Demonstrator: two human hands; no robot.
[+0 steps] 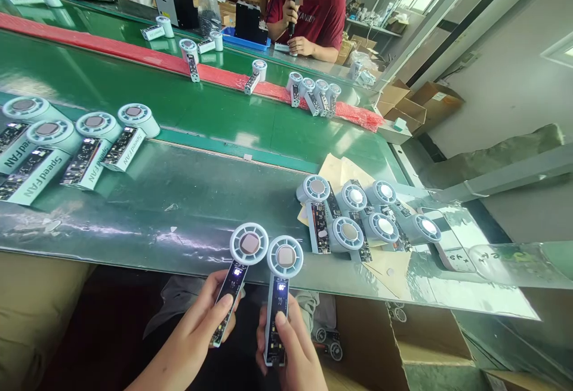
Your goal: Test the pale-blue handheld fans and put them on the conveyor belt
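My left hand (pixel 210 304) is closed round the handle of a handheld fan (pixel 249 243), its thumb on the bare black circuit board. My right hand (pixel 289 331) grips a second handheld fan (pixel 285 256) the same way, thumb on its board. Both fans have pale blue round heads with a grey disc in the middle, and a small display glows on each board. The heads are side by side, close together, at the bench's near edge. To the right, several similar fans (pixel 348 233) lie with their boards showing, some on brownish paper (pixel 342 167).
On the left of the green bench (pixel 215 194) lie several fans (pixel 94 122) marked "Speed FAN". A red strip (pixel 233 77) runs along the bench behind, with more fans on it. Across sits a person in a red shirt (pixel 308 3). Cardboard boxes (pixel 362 343) stand below right.
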